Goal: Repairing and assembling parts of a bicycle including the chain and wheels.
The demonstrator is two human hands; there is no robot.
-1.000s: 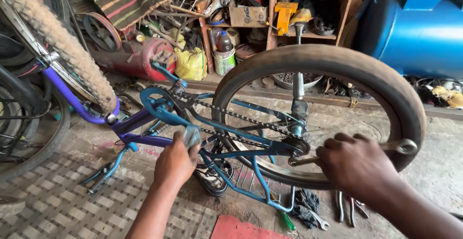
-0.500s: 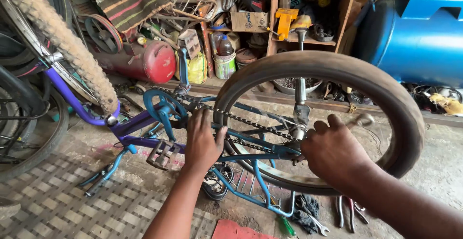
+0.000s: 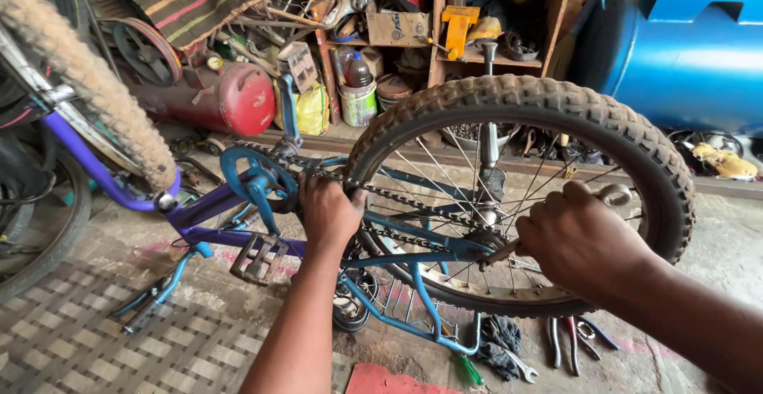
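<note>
A purple frame tube (image 3: 95,167) lay at the far left. The blue crank (image 3: 258,181) stood beside the left hand (image 3: 330,209), whose fingers were curled on the bicycle chain (image 3: 413,201). Further right, the right hand (image 3: 584,239) was closed around a wrench (image 3: 616,195) near the rear wheel's (image 3: 636,147) hub.

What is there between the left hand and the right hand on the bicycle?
In the head view, the chain and blue frame stays span between left hand and right hand.
</note>
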